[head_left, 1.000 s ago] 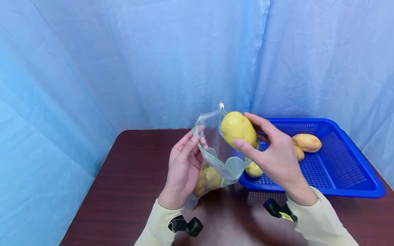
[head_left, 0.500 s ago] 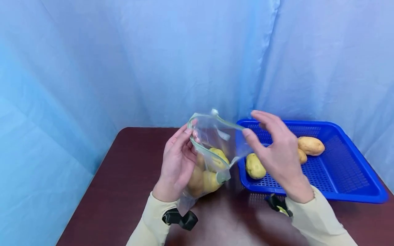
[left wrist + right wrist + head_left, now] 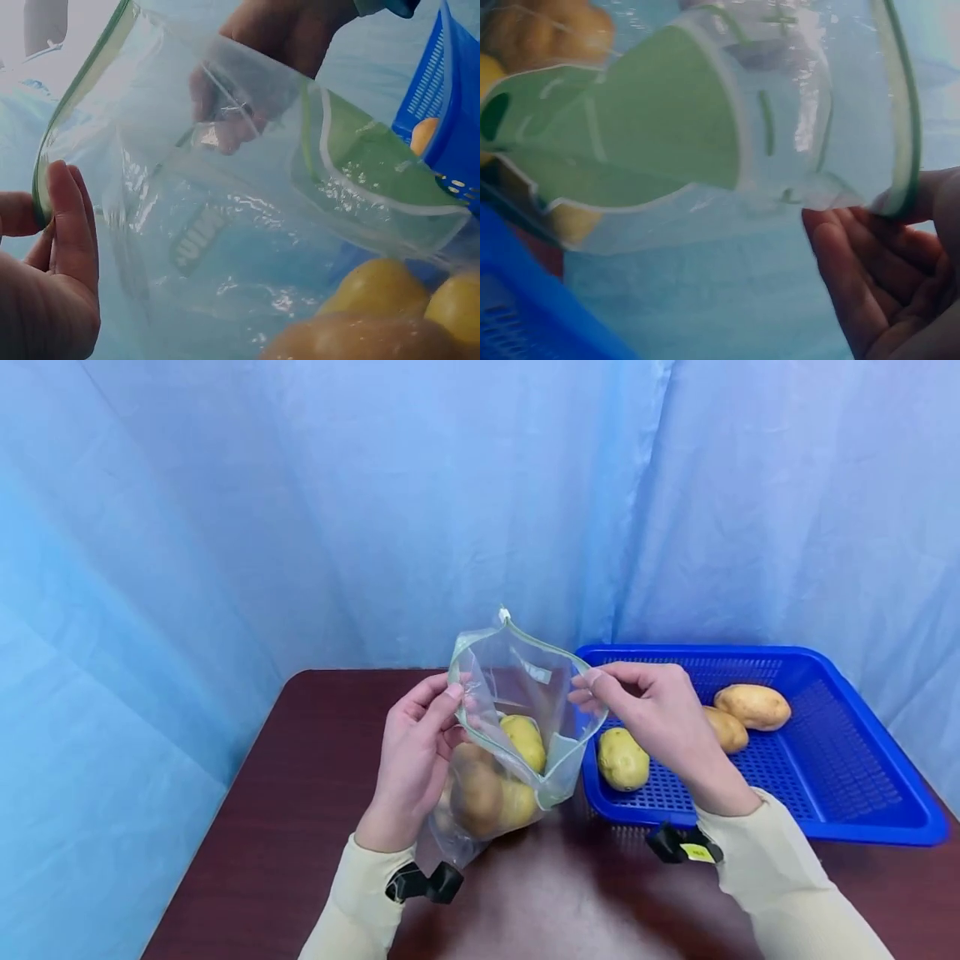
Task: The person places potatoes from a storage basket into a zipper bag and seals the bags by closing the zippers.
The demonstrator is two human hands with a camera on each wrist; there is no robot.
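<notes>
A clear zip bag (image 3: 487, 693) with a green-edged mouth stands spread between both hands, its white slider (image 3: 504, 614) at the far corner. My left hand (image 3: 411, 752) pinches the left rim between thumb and fingers. On the opposite side my right hand (image 3: 667, 718) pinches the right rim; the right wrist view shows thumb and fingers at the green strip. Several potatoes lie in the bag's bottom, among them a yellow potato (image 3: 525, 742) seen through the mouth and a browner potato (image 3: 476, 793) behind the plastic. Green printed panels (image 3: 645, 127) cover part of the bag's side.
To the right stands a blue plastic basket (image 3: 862, 760). It holds a yellow-green potato (image 3: 624, 760) near its left wall and two tan potatoes, one of them a long potato (image 3: 752, 707) farther back. The dark table (image 3: 315, 777) reaches a blue curtain (image 3: 375, 510) behind.
The yellow potato in my right hand has gone down into the bag. My right hand has let it go and now pinches the bag's right rim, and the mouth is wider.
</notes>
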